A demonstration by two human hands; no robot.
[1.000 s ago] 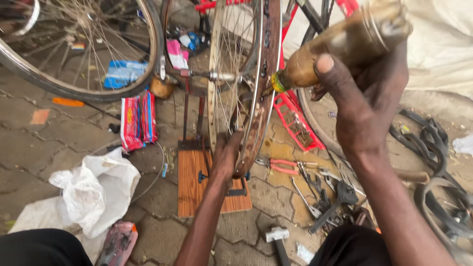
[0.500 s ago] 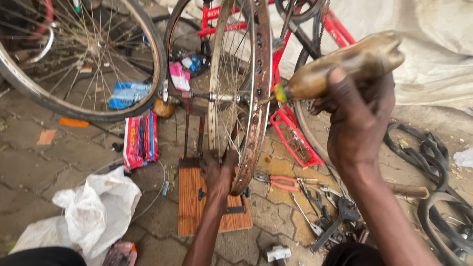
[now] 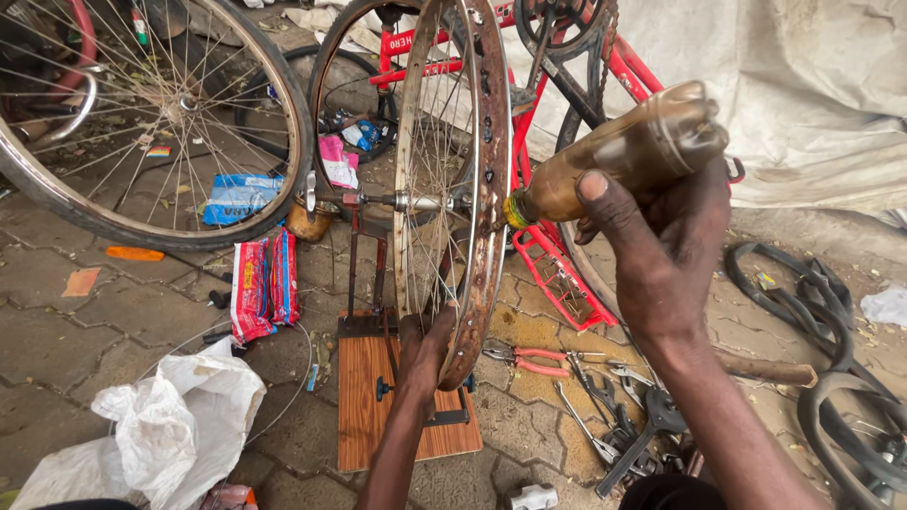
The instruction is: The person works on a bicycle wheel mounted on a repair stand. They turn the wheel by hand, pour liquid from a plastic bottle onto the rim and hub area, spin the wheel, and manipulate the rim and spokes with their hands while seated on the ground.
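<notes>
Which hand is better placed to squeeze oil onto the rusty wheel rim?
The right hand. It holds the brown bottle tipped, its nozzle at the rusty rim. The left hand grips the rim's lower part.

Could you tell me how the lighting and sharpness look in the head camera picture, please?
In the head view, soft even daylight with no hard shadows or glare; the right hand and the brown bottle it holds sit close to the lens and look slightly soft, while the rusty wheel rim, the left hand on it and the pliers are sharp; wide-angle stretch shows toward the frame edges.
</notes>
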